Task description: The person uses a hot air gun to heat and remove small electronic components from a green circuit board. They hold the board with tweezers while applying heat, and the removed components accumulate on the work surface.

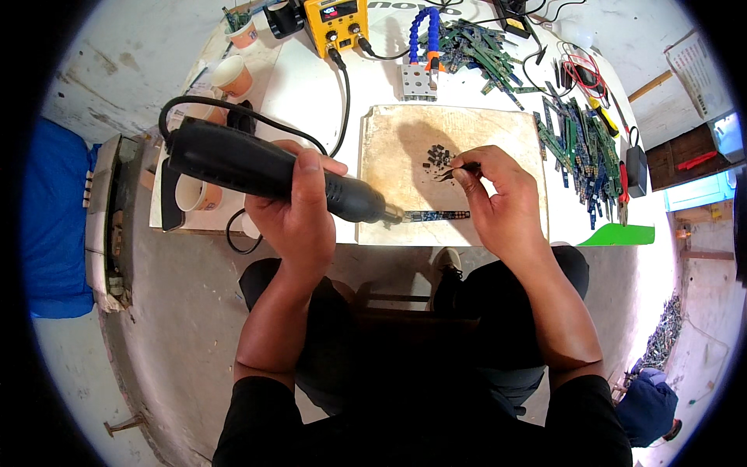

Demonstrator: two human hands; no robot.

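My left hand (292, 214) is wrapped around a black hot air gun (226, 159), whose metal nozzle points right, toward the left end of a narrow circuit board strip (437, 216). The strip lies near the front edge of a worn, light-coloured work board (389, 128). Between the thumb and fingers of my right hand (502, 198) is a pair of dark tweezers (451, 173). Their tips are beside a small heap of black chips (437, 154), farther back than the strip. Whether the tips grip a chip is too small to tell.
A yellow soldering station (334, 27) stands at the back, near a blue flexible-arm holder on a metal block (419, 82). Piles of circuit board strips (580, 152) lie at the right and back. Paper cups (232, 75) line the left side. The gun's black cable (257, 111) loops over the table.
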